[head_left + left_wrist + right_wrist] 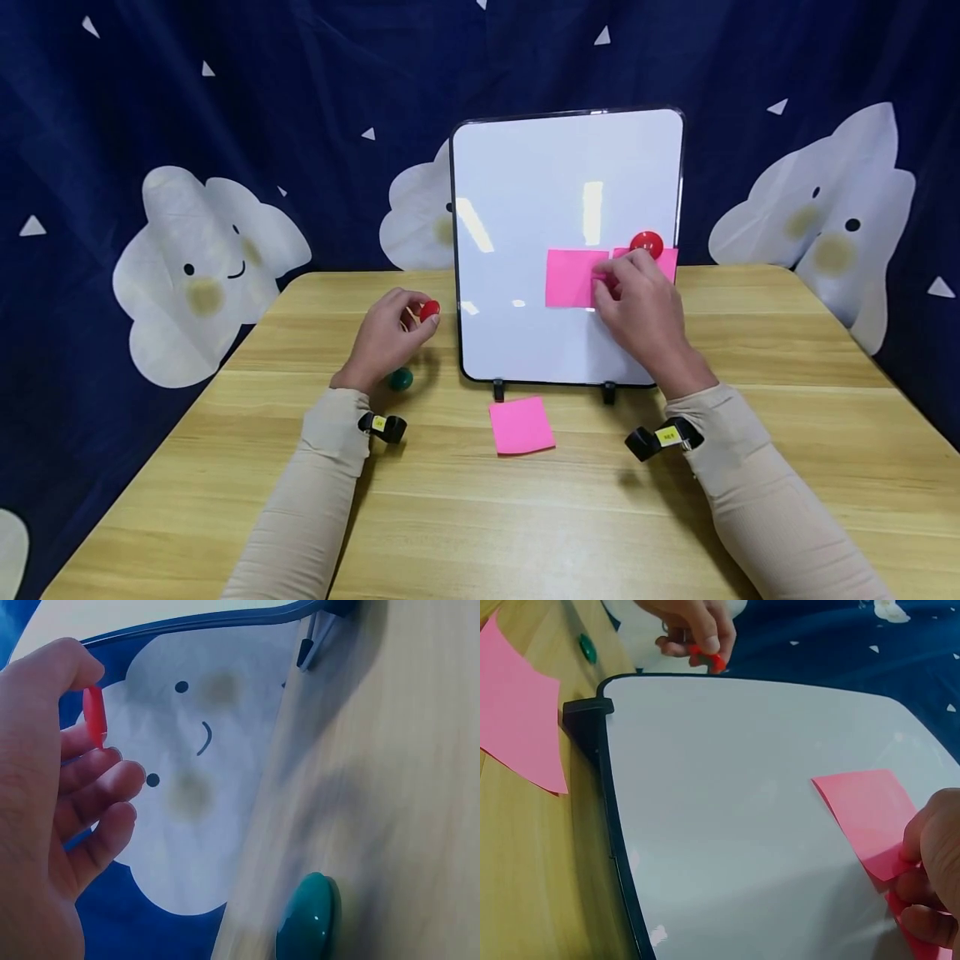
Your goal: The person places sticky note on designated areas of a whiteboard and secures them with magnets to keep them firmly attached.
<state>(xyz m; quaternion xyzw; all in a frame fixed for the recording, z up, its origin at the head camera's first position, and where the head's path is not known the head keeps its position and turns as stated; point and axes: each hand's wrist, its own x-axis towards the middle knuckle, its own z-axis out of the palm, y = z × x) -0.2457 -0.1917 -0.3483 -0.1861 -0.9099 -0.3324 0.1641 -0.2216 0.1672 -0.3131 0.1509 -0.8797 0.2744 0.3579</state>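
Note:
My left hand pinches a round red magnet between thumb and fingertips, left of the whiteboard. The left wrist view shows this red magnet edge-on. My right hand pinches the right edge of a pink sticky note at the whiteboard's surface. Beside it, a second pink sticky note sits at the board's right edge, partly hidden by the hand. Another red magnet lies over that second note's top. In the right wrist view, the pinched sticky note looks slightly tilted.
A green magnet lies on the wooden table below my left hand. Before the whiteboard's black feet lies a pink sticky-note pad. Behind everything hangs a dark blue curtain with cloud figures.

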